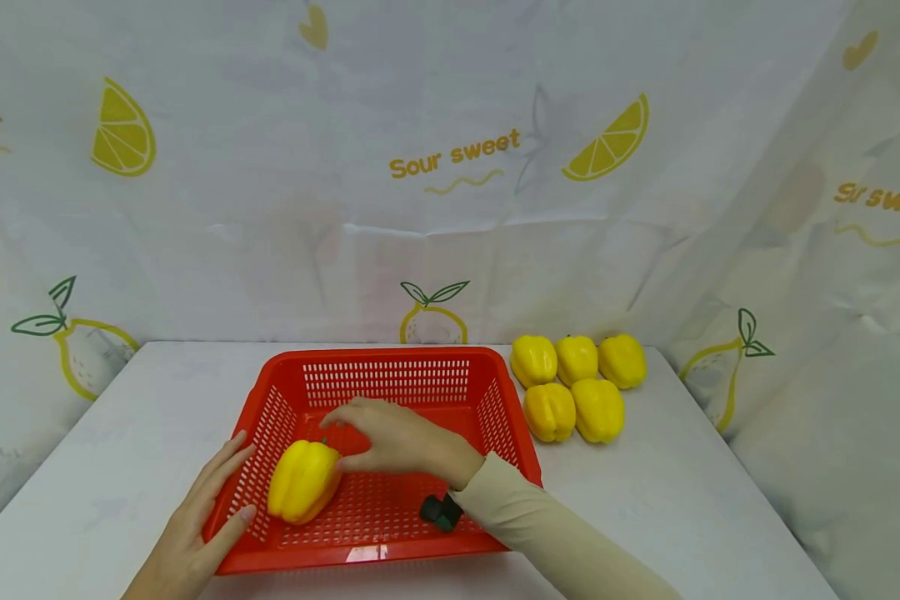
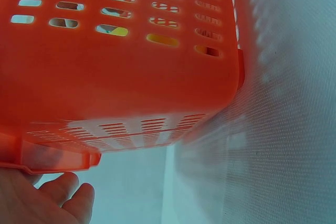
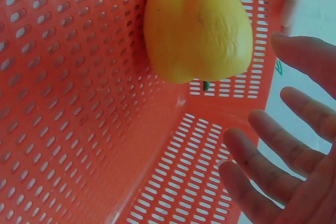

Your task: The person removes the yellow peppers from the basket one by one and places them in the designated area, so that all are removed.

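A single yellow bell pepper [image 1: 303,482] lies in the left part of a red perforated plastic basket [image 1: 375,552]. Its short green stem shows in the right wrist view. My right hand [image 1: 393,437] reaches into the basket just right of the pepper. In the right wrist view, that hand's fingers [image 3: 262,174] are spread and relaxed with nothing in them, and the pepper [image 3: 199,27] sits apart from them. My left hand [image 1: 195,525] rests at the basket's left rim with fairly straight fingers. The left wrist view shows its fingertips [image 2: 79,200] beside the rim.
Several more yellow bell peppers [image 1: 598,410] stand in two rows on the white table [image 1: 682,500], right of the basket. A dark wrist device [image 1: 441,511] hangs under the right wrist. Behind the table, a white curtain [image 1: 270,192] with lemon prints closes off the space.
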Action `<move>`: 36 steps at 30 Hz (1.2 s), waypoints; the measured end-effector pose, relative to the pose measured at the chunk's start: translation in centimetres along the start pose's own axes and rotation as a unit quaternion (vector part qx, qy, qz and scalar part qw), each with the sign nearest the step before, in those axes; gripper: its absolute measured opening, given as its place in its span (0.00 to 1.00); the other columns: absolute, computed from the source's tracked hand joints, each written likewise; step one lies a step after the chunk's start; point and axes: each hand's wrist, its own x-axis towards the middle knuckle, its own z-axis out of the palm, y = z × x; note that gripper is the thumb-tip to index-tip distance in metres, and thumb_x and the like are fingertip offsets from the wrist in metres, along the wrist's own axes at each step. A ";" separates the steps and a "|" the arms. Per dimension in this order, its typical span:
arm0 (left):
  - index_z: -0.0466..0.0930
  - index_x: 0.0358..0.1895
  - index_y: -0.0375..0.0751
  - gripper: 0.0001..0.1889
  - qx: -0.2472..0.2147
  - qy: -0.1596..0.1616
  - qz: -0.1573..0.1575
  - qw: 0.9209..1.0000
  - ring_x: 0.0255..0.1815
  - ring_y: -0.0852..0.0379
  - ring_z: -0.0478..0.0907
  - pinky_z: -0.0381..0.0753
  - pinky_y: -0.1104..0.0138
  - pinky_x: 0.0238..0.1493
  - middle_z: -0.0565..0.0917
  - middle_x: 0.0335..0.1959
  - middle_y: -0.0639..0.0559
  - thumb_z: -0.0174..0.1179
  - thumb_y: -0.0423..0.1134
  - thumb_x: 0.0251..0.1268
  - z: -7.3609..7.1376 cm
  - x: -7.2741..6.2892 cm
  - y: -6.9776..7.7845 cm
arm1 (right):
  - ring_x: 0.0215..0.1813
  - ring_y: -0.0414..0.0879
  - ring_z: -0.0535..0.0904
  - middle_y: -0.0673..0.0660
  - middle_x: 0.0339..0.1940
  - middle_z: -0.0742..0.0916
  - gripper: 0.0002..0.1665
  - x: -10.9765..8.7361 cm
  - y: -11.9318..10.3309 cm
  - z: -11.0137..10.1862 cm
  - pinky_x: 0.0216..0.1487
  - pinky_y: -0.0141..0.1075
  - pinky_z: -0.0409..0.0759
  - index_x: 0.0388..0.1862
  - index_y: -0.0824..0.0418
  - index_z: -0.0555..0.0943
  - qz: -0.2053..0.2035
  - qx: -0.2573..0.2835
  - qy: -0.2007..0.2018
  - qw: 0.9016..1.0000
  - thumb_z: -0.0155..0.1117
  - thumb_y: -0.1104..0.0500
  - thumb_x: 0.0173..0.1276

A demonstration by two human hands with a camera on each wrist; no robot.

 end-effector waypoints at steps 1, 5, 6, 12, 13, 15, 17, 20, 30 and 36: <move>0.63 0.74 0.50 0.33 -0.003 0.002 0.004 1.000 0.71 0.82 0.50 0.57 0.91 0.56 0.56 0.78 0.63 0.60 0.33 0.67 0.0 0.0 -0.1 | 0.66 0.42 0.74 0.48 0.63 0.82 0.29 0.1 0.0 0.1 0.65 0.32 0.75 0.65 0.51 0.77 -0.004 -0.003 -0.002 1.000 0.68 0.47 0.68; 0.63 0.74 0.49 0.33 -0.005 0.005 0.012 1.000 0.72 0.81 0.50 0.57 0.91 0.57 0.56 0.78 0.63 0.60 0.31 0.66 0.1 0.0 -0.2 | 0.63 0.41 0.76 0.48 0.61 0.82 0.29 0.7 0.0 0.5 0.62 0.29 0.76 0.66 0.52 0.76 -0.012 -0.009 -0.012 1.000 0.68 0.47 0.68; 0.63 0.74 0.48 0.33 -0.007 0.005 0.013 1.000 0.72 0.81 0.50 0.57 0.91 0.57 0.56 0.78 0.63 0.60 0.31 0.66 0.1 0.0 -0.2 | 0.61 0.40 0.76 0.48 0.61 0.82 0.29 0.8 0.0 0.6 0.60 0.29 0.76 0.66 0.51 0.76 -0.012 -0.011 -0.016 1.000 0.67 0.47 0.68; 0.63 0.74 0.48 0.32 -0.004 0.004 0.011 1.000 0.72 0.82 0.50 0.56 0.91 0.57 0.56 0.78 0.63 0.59 0.31 0.67 0.1 -0.1 0.0 | 0.58 0.37 0.76 0.47 0.65 0.78 0.33 1.5 -0.1 1.1 0.58 0.28 0.77 0.70 0.47 0.72 -0.007 -0.022 -0.034 0.999 0.67 0.45 0.68; 0.63 0.74 0.48 0.32 -0.004 0.004 0.011 1.000 0.72 0.82 0.50 0.56 0.91 0.57 0.56 0.78 0.63 0.59 0.31 0.67 0.2 -0.1 0.0 | 0.58 0.37 0.76 0.47 0.65 0.78 0.33 1.6 -0.1 1.2 0.59 0.28 0.77 0.70 0.47 0.71 -0.007 -0.024 -0.036 0.999 0.67 0.45 0.68; 0.63 0.74 0.48 0.32 -0.004 0.006 0.013 1.000 0.72 0.81 0.50 0.56 0.91 0.57 0.56 0.78 0.63 0.59 0.31 0.66 0.2 -0.1 0.0 | 0.58 0.36 0.76 0.47 0.65 0.78 0.33 1.8 -0.1 1.4 0.58 0.28 0.77 0.70 0.46 0.71 -0.008 -0.024 -0.040 0.999 0.67 0.45 0.68; 0.63 0.74 0.48 0.33 -0.004 0.007 0.016 1.000 0.72 0.81 0.50 0.55 0.92 0.57 0.56 0.78 0.64 0.60 0.31 0.66 0.2 -0.1 -0.1 | 0.57 0.36 0.76 0.46 0.64 0.78 0.33 2.0 0.0 1.5 0.58 0.28 0.77 0.70 0.46 0.72 -0.009 -0.023 -0.044 0.999 0.67 0.45 0.68; 0.63 0.74 0.47 0.33 -0.003 0.009 0.022 1.000 0.72 0.81 0.50 0.54 0.92 0.58 0.56 0.78 0.64 0.60 0.30 0.65 0.2 -0.1 -0.2 | 0.57 0.35 0.76 0.45 0.63 0.79 0.31 2.1 0.1 1.7 0.59 0.27 0.76 0.69 0.46 0.73 -0.009 -0.018 -0.050 0.999 0.67 0.46 0.68; 0.62 0.75 0.49 0.33 0.004 0.002 0.015 1.000 0.72 0.83 0.49 0.52 0.93 0.58 0.56 0.78 0.63 0.59 0.32 0.67 0.0 -0.1 0.3 | 0.58 0.34 0.75 0.44 0.62 0.80 0.29 2.2 0.3 2.0 0.61 0.26 0.75 0.66 0.49 0.74 -0.004 -0.010 -0.057 0.998 0.67 0.47 0.68; 0.61 0.75 0.49 0.32 0.008 -0.002 0.005 1.000 0.71 0.84 0.48 0.51 0.93 0.57 0.55 0.78 0.63 0.58 0.34 0.69 0.0 -0.1 0.6 | 0.54 0.34 0.76 0.45 0.58 0.81 0.28 2.1 0.2 1.9 0.56 0.23 0.76 0.61 0.51 0.73 0.008 0.017 -0.061 0.998 0.70 0.47 0.65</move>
